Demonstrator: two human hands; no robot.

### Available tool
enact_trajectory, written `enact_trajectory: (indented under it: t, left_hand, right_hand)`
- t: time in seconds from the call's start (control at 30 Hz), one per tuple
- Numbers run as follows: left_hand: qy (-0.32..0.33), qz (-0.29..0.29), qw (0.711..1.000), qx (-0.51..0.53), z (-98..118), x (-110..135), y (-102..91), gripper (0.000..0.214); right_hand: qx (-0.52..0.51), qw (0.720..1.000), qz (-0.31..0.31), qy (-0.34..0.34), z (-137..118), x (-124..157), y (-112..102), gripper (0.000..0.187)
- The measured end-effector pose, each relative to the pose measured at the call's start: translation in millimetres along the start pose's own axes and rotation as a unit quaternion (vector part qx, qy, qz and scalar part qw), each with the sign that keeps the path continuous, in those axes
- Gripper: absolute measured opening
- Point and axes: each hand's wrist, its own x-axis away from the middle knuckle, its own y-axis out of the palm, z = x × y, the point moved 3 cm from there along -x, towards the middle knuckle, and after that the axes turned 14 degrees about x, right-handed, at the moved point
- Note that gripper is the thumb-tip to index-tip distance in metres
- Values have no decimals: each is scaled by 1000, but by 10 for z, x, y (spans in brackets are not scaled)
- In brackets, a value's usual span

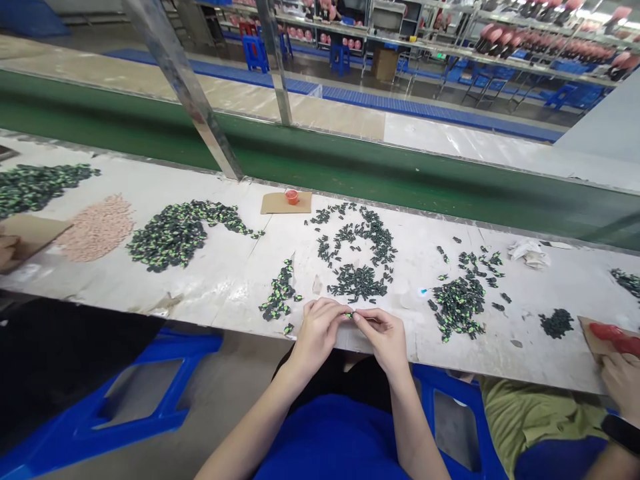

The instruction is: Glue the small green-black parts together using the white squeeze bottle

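At the front edge of the table, my left hand (320, 328) and my right hand (384, 335) meet at the fingertips. Pinched between them is a small black-and-green part (349, 315), too small to tell its exact kind. Just beyond my fingers lies a heap of small dark pieces (359, 283), with more of the same pieces in a loose ring (379, 235) behind it. Left of my left hand is a scattered group of black-and-green parts (278, 293). Off to the right of my right hand sits a larger pile of black-and-green parts (459, 303).
A red cup (291, 197) stands on cardboard (273, 203) at the back. Leftward are a black-and-green pile (167, 237) and a pinkish pile (100, 230). A metal post (187, 87) rises behind. On the right, a co-worker's hand (623, 380) is near red items (613, 335).
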Motion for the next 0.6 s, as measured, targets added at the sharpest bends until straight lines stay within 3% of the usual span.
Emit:
enact_trajectory:
  t: [0.3, 0.6]
  left_hand:
    - [47, 19, 999, -9, 124, 22, 61, 23]
    - [10, -53, 998, -23, 85, -10, 53, 28]
  right_hand:
    - [-9, 996, 78, -52, 28, 100, -3, 17]
    - [-18, 999, 6, -40, 94, 69, -60, 17]
